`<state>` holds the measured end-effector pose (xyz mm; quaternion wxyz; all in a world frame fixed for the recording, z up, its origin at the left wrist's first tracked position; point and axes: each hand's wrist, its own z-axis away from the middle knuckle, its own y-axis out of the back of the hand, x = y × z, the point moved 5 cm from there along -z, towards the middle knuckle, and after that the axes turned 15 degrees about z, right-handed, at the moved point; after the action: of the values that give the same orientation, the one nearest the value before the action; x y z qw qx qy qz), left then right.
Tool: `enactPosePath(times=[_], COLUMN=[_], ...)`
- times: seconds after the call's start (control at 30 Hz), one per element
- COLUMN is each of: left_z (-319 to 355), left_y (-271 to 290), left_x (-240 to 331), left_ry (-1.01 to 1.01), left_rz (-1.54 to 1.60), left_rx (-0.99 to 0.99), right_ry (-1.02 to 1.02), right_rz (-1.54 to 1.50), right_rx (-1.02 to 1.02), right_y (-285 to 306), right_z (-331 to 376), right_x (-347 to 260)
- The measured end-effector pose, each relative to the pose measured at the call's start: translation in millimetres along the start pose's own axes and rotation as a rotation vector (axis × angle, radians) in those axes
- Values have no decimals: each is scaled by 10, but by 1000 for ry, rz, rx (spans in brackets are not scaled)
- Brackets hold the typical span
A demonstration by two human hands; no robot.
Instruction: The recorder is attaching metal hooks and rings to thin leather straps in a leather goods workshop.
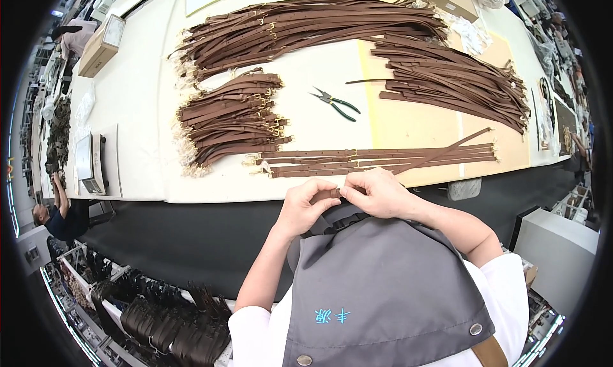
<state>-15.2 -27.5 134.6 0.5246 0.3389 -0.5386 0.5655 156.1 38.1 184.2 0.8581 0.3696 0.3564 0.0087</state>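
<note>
At the table's front edge, close to my apron, my left hand [302, 206] and my right hand [380, 194] come together. Both are closed, pinching a short visible stretch of brown strap [331, 193] between thumbs and fingers. Most of that strap is hidden by my hands. Just beyond them, several thin brown straps with gold-coloured hardware [383, 155] lie side by side. One strap [447, 150] crosses them at a slant and runs toward my right hand; I cannot see whether it joins the held piece. Green-handled pliers [335, 103] rest farther back on the table.
A long pile of brown straps [306, 31] lies at the back, a shorter buckled bundle [233, 118] at left, another bundle [453, 83] at right. Cardboard boxes [102, 45] and a scale [91, 164] stand on the left. Another person [64, 220] works at far left.
</note>
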Motion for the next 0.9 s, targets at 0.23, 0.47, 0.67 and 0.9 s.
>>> enactPosePath(times=[0.23,0.47,0.67,0.9], left_z=[12,26,-17,7], left_y=[2,-118,-167,-174], left_x=[49,236,358,333], left_ry=[-27,-194,-394,-411], left_rz=[-46,-235,-341,-349], left_rx=[-22,-44,-64,-66], right_ry=[80,149,64,354], right_rz=[-15,-94,-360,61], right_rx=[2,-5,-53,497], right_y=[-21,-45,-153,25], right_z=[-15,-5,-28,13], right_x=[-17,4,74,-55])
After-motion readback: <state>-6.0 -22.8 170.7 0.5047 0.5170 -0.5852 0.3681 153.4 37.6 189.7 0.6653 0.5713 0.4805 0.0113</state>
